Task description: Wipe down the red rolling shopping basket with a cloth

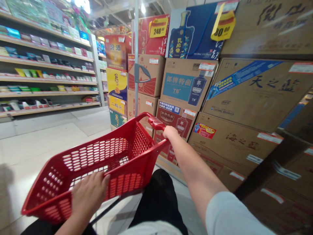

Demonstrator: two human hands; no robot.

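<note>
Cart (146, 166) under left hand (89, 188), handle (156, 123) in right hand (169, 131)

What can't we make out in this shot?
Head view, all:
Left hand: palm, hidden by the hand's own back; firm grip or light rest unclear.
Right hand: palm side on the handle, hidden by the hand.
Shelf goods: labels too small, blurred.
Top-right carton: cut off by picture edges.

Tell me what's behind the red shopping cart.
Stacked boxes stand beyond the cart, with shelves farther left. Some boxes' lower parts are covered by the cart and can't be seen.
</note>
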